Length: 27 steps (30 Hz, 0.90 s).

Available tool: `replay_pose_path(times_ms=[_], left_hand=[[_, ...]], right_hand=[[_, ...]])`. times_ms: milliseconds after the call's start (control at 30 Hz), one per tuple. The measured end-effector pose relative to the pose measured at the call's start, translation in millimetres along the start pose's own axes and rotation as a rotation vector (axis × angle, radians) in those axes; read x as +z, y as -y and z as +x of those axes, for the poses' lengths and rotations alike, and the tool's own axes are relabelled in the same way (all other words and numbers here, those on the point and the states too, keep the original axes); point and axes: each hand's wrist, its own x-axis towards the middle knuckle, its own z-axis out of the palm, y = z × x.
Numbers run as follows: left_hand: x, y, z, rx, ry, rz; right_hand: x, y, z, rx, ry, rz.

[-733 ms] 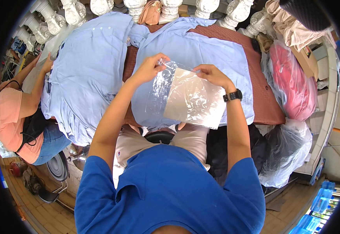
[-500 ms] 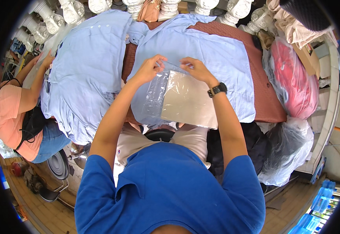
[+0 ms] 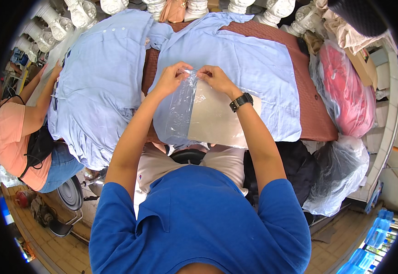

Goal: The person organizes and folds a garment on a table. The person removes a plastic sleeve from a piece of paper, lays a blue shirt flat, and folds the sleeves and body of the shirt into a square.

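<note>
A clear plastic bag [image 3: 179, 112] lies over a light blue shirt [image 3: 263, 64] spread on the table in front of me. Inside or under the bag's right part is a flat beige board [image 3: 219, 118]; I cannot tell which. My left hand [image 3: 173, 78] is closed in a pinch on the bag's far edge. Close beside it, my right hand [image 3: 217, 80] pinches the same edge near the board's far left corner. Only a small gap separates the two sets of fingertips. A dark watch [image 3: 241, 102] is on my right wrist.
Another light blue garment [image 3: 103, 68] drapes over the table's left side, near a person in an orange top [image 3: 9, 132]. The tablecloth [image 3: 315, 114] is reddish brown. Bagged red goods [image 3: 345, 91] stand at right; white balusters [image 3: 199, 10] line the far edge.
My right hand has moved left, closing its fingers on the bag's edge beside my left hand. Both hands are now nearer together, and the bag's far edge is drawn between them.
</note>
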Motion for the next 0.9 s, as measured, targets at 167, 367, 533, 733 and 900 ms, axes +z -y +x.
replay_pose_path(times_ms=[167,367,533,733,900], left_hand=[[3,2,6,-0.033,0.047,0.002],[3,2,5,-0.025,0.042,-0.114],[2,-5,1,0.024,0.028,-0.035],[6,-10,-1,-0.108,0.066,-0.371],[-8,4,-1,-0.096,0.127,-0.23]], right_hand=[[-2,-2,0,-0.023,-0.025,0.019],[0,-3,0,-0.028,0.001,0.068],[0,-2,-1,0.002,-0.011,0.046],[0,7,-9,-0.034,-0.018,0.05],[-1,26,-9,-0.095,-0.052,-0.017]])
